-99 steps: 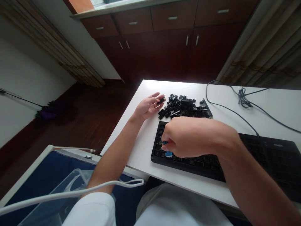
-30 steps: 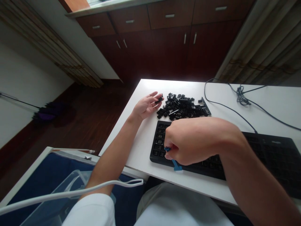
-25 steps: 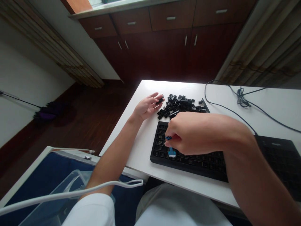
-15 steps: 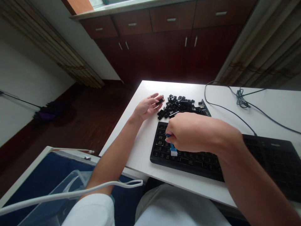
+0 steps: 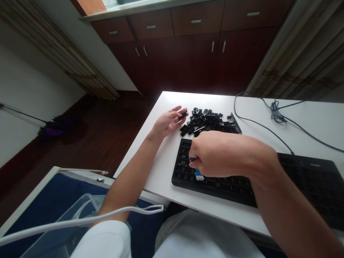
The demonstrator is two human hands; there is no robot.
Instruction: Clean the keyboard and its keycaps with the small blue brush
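My right hand (image 5: 215, 154) is closed around a blue brush (image 5: 197, 172), its white bristles spread against the lower left of a black keyboard (image 5: 212, 184). Keycaps are off that part, so the square key sockets show. Most of the brush handle is hidden inside the fist. To the left, my left hand (image 5: 170, 122) rests palm up by the table edge and pinches a black keycap (image 5: 183, 115) between thumb and fingers. Just right of it lies a heap of loose black keycaps (image 5: 206, 120), partly behind my right hand.
The keyboard stands on a white table (image 5: 158, 175). A black cable (image 5: 262, 126) runs from its back edge to a coiled bundle (image 5: 276, 111) at the right. A narrow black strip (image 5: 236, 123) lies beside the heap. At lower left is a white-framed rack (image 5: 51, 179) with blue cloth.
My right hand has moved slightly down with the brush, and the bristles are now splayed on the keyboard. My left hand stays put with the keycap.
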